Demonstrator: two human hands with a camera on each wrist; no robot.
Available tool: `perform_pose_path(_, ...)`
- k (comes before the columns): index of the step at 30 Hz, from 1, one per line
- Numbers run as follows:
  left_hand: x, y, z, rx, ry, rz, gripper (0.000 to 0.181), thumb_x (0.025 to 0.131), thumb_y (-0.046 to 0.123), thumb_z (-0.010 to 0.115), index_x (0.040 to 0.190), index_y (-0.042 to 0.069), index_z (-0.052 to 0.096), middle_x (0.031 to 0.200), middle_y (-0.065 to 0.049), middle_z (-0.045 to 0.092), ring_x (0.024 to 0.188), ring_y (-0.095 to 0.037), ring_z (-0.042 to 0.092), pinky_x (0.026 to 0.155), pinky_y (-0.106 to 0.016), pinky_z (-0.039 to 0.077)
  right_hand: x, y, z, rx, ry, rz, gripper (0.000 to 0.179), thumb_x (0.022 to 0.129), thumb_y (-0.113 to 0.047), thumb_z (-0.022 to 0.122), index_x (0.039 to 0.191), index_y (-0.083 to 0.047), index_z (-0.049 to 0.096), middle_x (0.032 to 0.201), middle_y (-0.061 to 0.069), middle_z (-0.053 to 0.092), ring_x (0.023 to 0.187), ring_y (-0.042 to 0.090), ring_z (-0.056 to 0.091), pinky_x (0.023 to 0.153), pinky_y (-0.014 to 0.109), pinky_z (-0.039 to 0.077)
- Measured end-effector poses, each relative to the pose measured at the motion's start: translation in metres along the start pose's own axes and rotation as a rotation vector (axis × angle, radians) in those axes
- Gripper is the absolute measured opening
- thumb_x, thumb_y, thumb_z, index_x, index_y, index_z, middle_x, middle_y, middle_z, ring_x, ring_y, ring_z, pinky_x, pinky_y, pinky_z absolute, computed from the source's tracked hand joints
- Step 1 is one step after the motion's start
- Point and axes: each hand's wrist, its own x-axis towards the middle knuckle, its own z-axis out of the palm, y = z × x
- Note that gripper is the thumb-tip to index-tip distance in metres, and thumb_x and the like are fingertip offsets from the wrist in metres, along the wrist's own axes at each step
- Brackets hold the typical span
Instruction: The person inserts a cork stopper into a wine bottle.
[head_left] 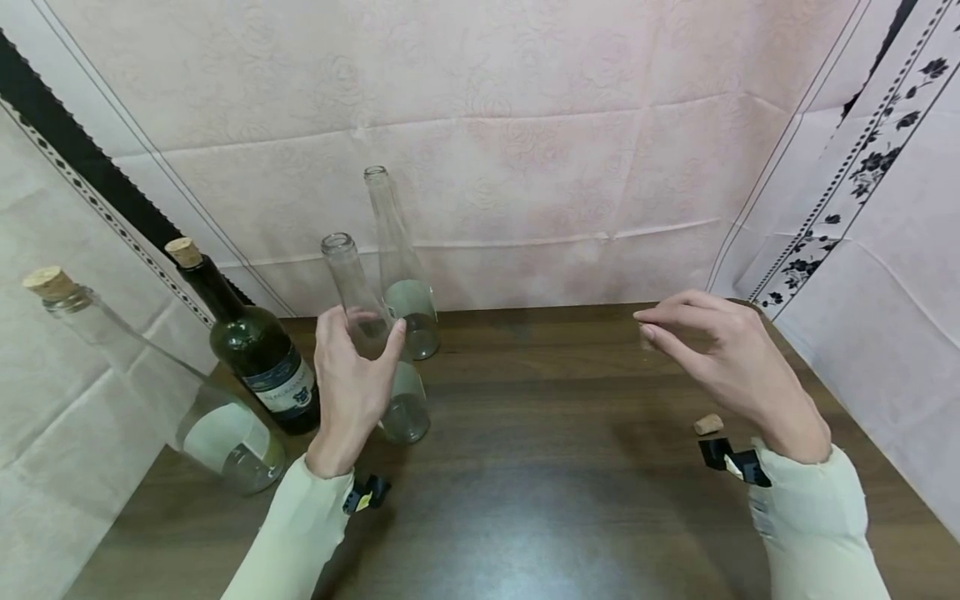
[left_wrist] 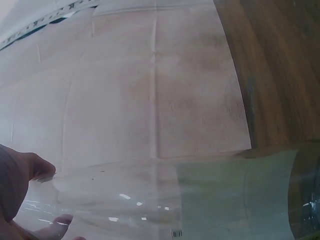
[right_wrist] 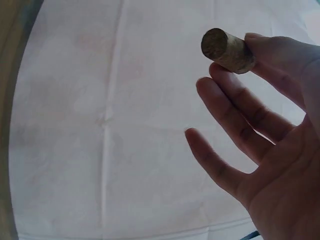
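My left hand (head_left: pixel 351 375) holds an uncorked clear glass bottle (head_left: pixel 408 408) around its upper body, below the open mouth. In the left wrist view, the bottle's pale label (left_wrist: pixel 230 200) shows, with a thumb and fingertips around the glass. On the right, my right hand (head_left: pixel 720 350) is raised over the table and pinches a cork (right_wrist: pixel 229 51) between thumb and fingertips; its other fingers are spread. The head view hides most of that cork. Below this hand, a second cork (head_left: pixel 708 424) lies on its side. Another uncorked clear bottle (head_left: pixel 410 287) stands just behind the held one.
To the left stand a corked dark green wine bottle (head_left: pixel 258 350) and a corked clear bottle (head_left: pixel 232 442). A pale cloth (head_left: pixel 525 167) hangs behind the brown wooden table (head_left: pixel 525 483), with patterned cloth (head_left: pixel 877 333) along the right side too.
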Motion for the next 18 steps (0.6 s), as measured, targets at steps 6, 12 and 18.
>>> perform_pose_path(6, -0.012, 0.009, 0.000, -0.019, -0.021, 0.047, 0.042, 0.091, 0.036, 0.075, 0.117, 0.005, 0.062, 0.130, -0.015, 0.054, 0.122, -0.033, 0.053, 0.104, -0.051, 0.041, 0.009, -0.019, 0.002, 0.091, 0.054, -0.072, 0.034, 0.083, 0.003, 0.080, 0.110, -0.018, 0.080, 0.099, -0.009, 0.072, 0.085, -0.006, 0.063, 0.080, 0.009, 0.045)
perform_pose_path(12, -0.022, 0.020, 0.003, -0.051, -0.053, 0.079, 0.042, 0.091, 0.035, 0.077, 0.116, 0.005, 0.062, 0.130, -0.015, 0.053, 0.124, -0.033, 0.052, 0.105, -0.050, 0.040, 0.015, -0.038, 0.002, 0.167, 0.115, -0.126, 0.039, 0.077, 0.010, 0.080, 0.108, -0.013, 0.080, 0.095, -0.004, 0.073, 0.084, -0.004, 0.065, 0.081, 0.010, 0.046)
perform_pose_path(18, -0.032, 0.032, 0.008, -0.089, -0.089, 0.086, 0.041, 0.089, 0.036, 0.078, 0.113, 0.006, 0.064, 0.131, -0.011, 0.053, 0.124, -0.029, 0.052, 0.103, -0.050, 0.043, 0.021, -0.054, 0.000, 0.251, 0.178, -0.177, 0.035, 0.075, 0.015, 0.078, 0.106, -0.004, 0.079, 0.092, 0.004, 0.073, 0.085, -0.001, 0.066, 0.083, 0.013, 0.049)
